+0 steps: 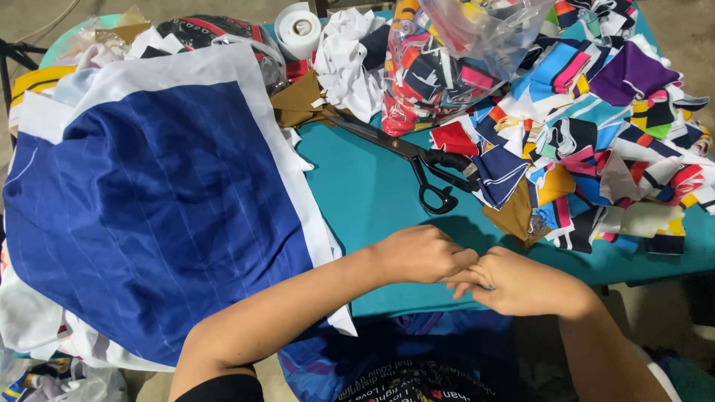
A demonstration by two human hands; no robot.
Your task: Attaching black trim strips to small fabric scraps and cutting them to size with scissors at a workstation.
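Observation:
My left hand and my right hand meet at the near edge of a teal-covered table. Both are closed, fingertips pressed together at the middle. Whatever lies between the fingers is hidden; I cannot tell if they pinch anything. Large black-handled scissors lie shut on the table just beyond my hands. A big blue fabric panel with white borders is stacked at the left, next to my left forearm.
A heap of multicoloured fabric scraps fills the right side. A clear plastic bag of scraps stands at the back. White crumpled cloth, a white tape roll and a brown fabric piece lie behind the scissors.

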